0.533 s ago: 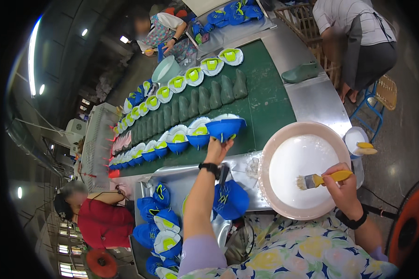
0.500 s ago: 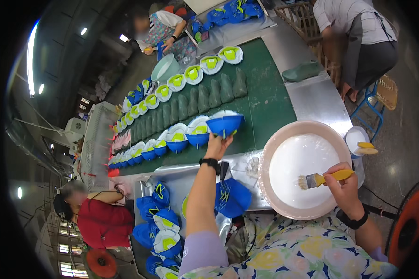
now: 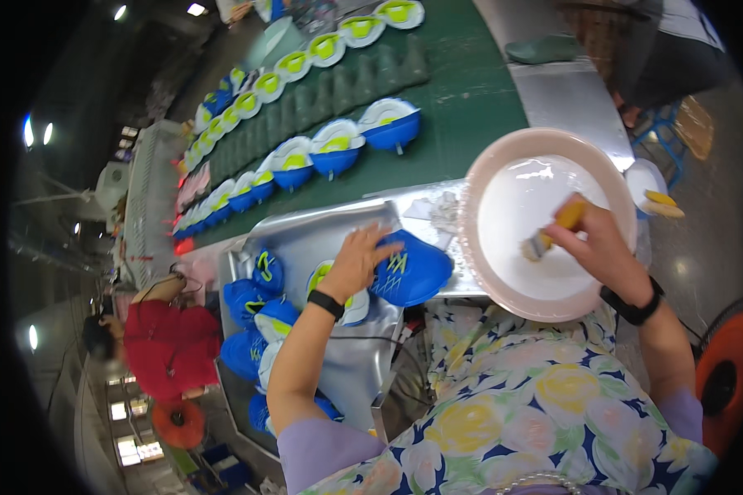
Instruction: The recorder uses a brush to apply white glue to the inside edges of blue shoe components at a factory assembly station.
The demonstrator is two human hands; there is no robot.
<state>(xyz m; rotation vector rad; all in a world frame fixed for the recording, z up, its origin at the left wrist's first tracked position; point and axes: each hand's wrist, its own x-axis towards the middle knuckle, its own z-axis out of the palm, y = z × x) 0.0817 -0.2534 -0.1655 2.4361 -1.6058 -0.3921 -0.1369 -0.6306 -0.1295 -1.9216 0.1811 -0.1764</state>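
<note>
Long, flat, green-topped table (image 3: 470,99) bearing three slanting rows

Along the far edge run white, lime-centred shoe uppers (image 3: 361,30); along the middle, dark green foot-shaped lasts (image 3: 339,87); toward the near edge, blue, white-lined uppers (image 3: 392,128). On the shiny metal border (image 3: 557,91) at the right end lies another dark green last (image 3: 541,49). At the near right corner sits a round, pinkish-beige basin (image 3: 537,307). A shallow silver metal tray (image 3: 351,363) along the near edge carries blue uppers (image 3: 246,301), bunched toward its left side.

Yellow-handled brush (image 3: 540,243) tilts bristles-down, right of the blue laced upper (image 3: 418,271).
</note>
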